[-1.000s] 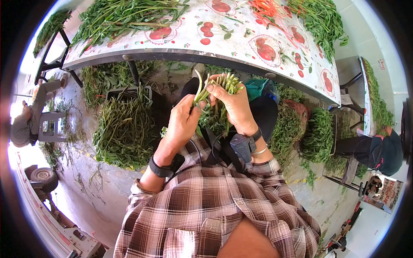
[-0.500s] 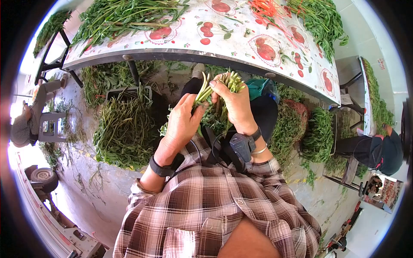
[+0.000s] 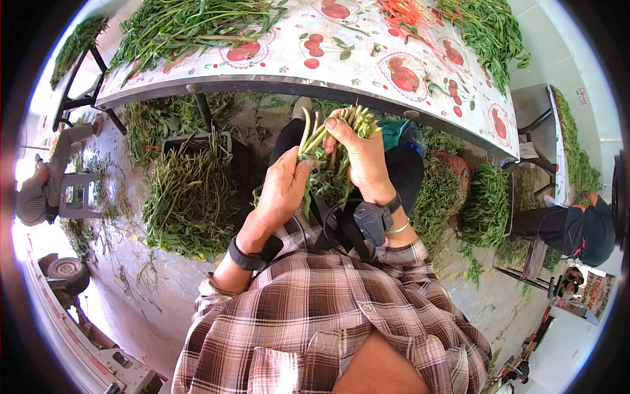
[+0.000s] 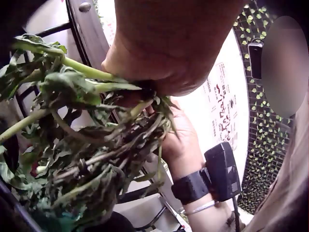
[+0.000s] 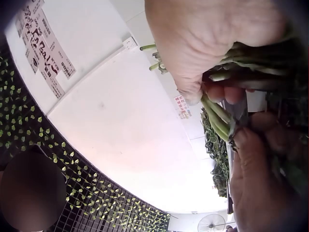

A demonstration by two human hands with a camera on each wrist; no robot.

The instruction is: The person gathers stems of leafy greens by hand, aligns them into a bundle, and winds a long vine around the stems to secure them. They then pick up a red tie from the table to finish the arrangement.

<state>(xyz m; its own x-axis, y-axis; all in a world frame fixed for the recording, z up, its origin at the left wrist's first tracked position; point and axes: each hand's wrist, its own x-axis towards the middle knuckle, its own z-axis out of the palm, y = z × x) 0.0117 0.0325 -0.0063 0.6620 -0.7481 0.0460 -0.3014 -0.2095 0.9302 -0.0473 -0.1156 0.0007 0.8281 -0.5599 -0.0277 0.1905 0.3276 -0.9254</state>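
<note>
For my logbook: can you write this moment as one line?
right hand: grips stem bundle | left hand: pinches stems | table: ahead

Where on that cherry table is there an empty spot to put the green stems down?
The table shows bare cloth along its near edge, between the big greens pile at its left end and the heap of greens at its right end. Red bands lie near the right heap. The floor below is crowded with greens. Both hands grip the bundle.

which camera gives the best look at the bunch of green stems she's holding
The head view: the bunch of stems shows whole, gripped by the right hand and left hand. The left wrist view shows only leafy ends; the right wrist view, a few stalks.
</note>
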